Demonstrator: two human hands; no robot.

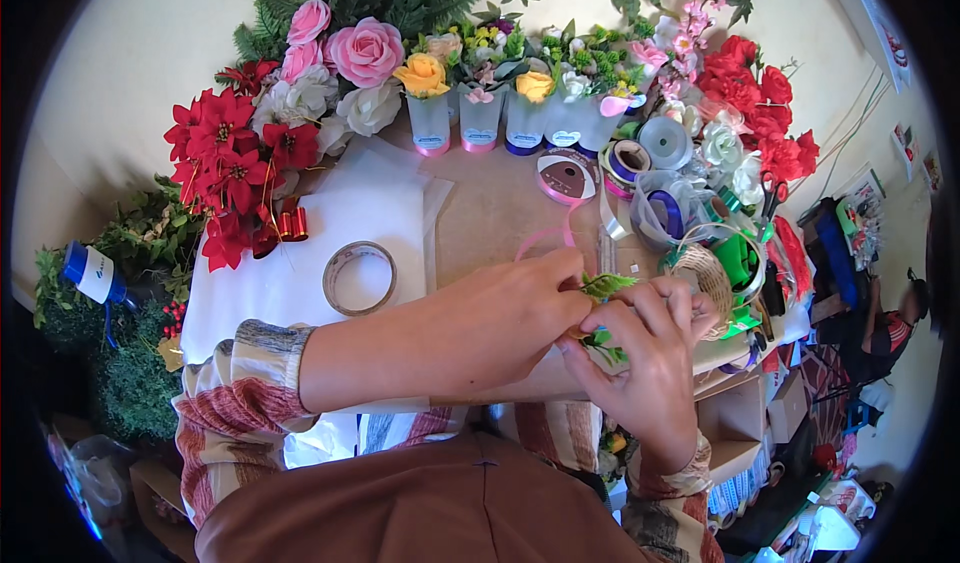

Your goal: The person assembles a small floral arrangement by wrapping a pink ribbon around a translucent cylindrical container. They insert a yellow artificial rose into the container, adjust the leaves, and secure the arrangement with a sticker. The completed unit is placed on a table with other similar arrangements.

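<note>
My left hand [480,323] reaches in across the table from the left, its fingertips pinching a small green artificial sprig [609,285]. My right hand [641,338] meets it from the lower right, with thumb and fingers closed around the same leafy piece. Green leaf tips stick out above and below the fingers; the part between them is mostly hidden. Just beyond the hands, a pink ribbon [541,234] curls from its spool [568,176]. To the left, a roll of tape [360,278] lies on white sheeting [300,293].
Frosted cups with artificial flowers [480,118] line the table's back. Red poinsettias [229,146] stand left. At the right are ribbon spools [665,143], a wicker basket [709,278], red-handled scissors [772,197] and red flowers [765,105]. Another person [896,330] sits far right.
</note>
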